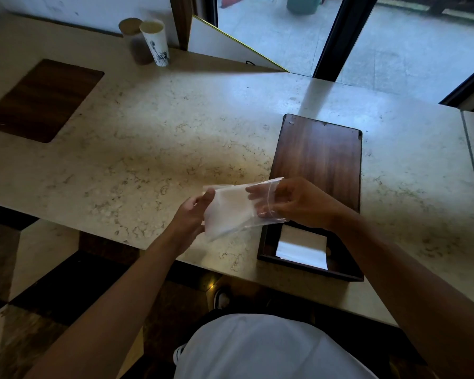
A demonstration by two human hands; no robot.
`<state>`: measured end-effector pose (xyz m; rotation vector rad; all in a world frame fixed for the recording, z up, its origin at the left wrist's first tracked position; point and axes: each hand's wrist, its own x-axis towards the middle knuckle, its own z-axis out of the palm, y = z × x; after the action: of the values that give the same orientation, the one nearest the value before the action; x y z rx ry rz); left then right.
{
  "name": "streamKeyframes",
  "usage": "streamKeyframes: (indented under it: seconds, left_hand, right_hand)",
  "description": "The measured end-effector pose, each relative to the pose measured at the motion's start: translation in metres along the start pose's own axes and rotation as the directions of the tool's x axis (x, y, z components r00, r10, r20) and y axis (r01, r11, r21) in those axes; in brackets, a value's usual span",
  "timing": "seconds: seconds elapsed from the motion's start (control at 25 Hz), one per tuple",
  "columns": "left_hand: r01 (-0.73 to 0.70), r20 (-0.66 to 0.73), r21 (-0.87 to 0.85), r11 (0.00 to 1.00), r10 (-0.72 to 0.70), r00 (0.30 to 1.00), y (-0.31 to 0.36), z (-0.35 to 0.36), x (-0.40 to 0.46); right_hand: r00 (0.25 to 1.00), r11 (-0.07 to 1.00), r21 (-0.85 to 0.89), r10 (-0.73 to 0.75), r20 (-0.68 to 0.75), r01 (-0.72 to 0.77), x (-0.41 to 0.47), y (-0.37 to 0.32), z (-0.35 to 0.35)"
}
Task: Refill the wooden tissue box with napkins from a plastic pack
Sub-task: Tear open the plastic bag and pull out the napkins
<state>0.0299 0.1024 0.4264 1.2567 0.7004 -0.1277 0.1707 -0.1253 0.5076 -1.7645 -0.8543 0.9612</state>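
Observation:
A clear plastic pack with white napkins inside hangs above the marble counter's front edge. My left hand grips its left end. My right hand pinches its open right end, fingers partly inside the plastic. Just right of and below the pack lies the dark wooden tissue box, open, with a small stack of white napkins on its floor. Its wooden lid lies flat behind it, touching the box.
The marble counter stretches left and back. A dark wooden inset sits far left. Two paper cups stand at the back by the wall. Glass doors with dark frames lie beyond the counter.

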Motion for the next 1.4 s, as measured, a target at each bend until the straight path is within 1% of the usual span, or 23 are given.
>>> streamKeyframes:
  seconds: [0.04,0.12,0.2,0.28,0.4,0.48,0.6,0.72,0.76,0.92,1.12,1.2,1.32,1.4]
  left_hand:
    - [-0.007,0.044,-0.079,0.997,0.010,0.999,0.000,0.000,0.000]
    - [0.028,0.110,-0.195,0.980,-0.006,0.994,0.001,-0.002,0.001]
    - [0.066,0.172,-0.261,0.963,-0.021,0.985,0.001,-0.003,0.004]
    - [0.069,0.212,-0.283,0.957,-0.008,0.977,-0.001,-0.004,0.007]
    - [0.058,0.221,-0.282,0.958,0.006,0.975,0.000,-0.003,0.009]
    - [0.069,0.214,-0.289,0.955,-0.005,0.977,0.002,0.001,0.009]
    - [0.085,0.241,-0.296,0.951,-0.012,0.971,0.007,0.011,0.007]
    - [0.090,0.256,-0.301,0.949,-0.010,0.967,0.012,0.021,0.006]
    - [0.090,0.258,-0.298,0.950,-0.010,0.966,0.013,0.024,0.006]
    - [0.085,0.262,-0.272,0.958,-0.011,0.965,0.017,0.031,0.005]
    - [0.092,0.293,-0.243,0.966,-0.017,0.956,0.016,0.036,0.002]
    - [0.093,0.304,-0.244,0.965,-0.015,0.953,0.016,0.037,0.000]
    - [0.085,0.292,-0.244,0.966,-0.010,0.956,0.019,0.038,-0.002]
    - [0.078,0.267,-0.228,0.970,-0.015,0.964,0.020,0.037,-0.003]
  right_hand:
    - [1.000,0.999,0.030,-0.016,-0.004,0.016,-0.002,0.001,-0.001]
    - [0.999,0.996,0.087,-0.036,-0.007,0.036,-0.007,0.003,-0.003]
    - [0.999,0.989,0.146,-0.035,-0.019,0.037,-0.011,0.006,-0.005]
    - [0.998,0.988,0.154,-0.016,-0.063,0.026,-0.014,0.010,-0.005]
    - [0.985,0.991,0.131,0.035,-0.166,-0.013,-0.016,0.019,-0.008]
    - [0.979,0.988,0.148,0.074,-0.192,-0.046,-0.018,0.025,-0.009]
    - [0.986,0.978,0.192,0.102,-0.134,-0.075,-0.020,0.029,-0.010]
    - [0.994,0.985,0.172,0.038,-0.105,-0.020,-0.021,0.030,-0.009]
    - [0.994,0.982,0.190,0.031,-0.100,-0.011,-0.021,0.031,-0.008]
    - [0.994,0.943,0.330,0.069,-0.081,-0.039,-0.023,0.034,-0.006]
    - [0.986,0.917,0.381,0.154,-0.057,-0.121,-0.020,0.036,0.001]
    - [0.984,0.919,0.381,0.148,-0.098,-0.100,-0.018,0.037,0.005]
    - [0.968,0.948,0.313,0.131,-0.213,-0.059,-0.016,0.036,0.011]
    - [0.959,0.961,0.268,0.136,-0.247,-0.067,-0.014,0.037,0.013]
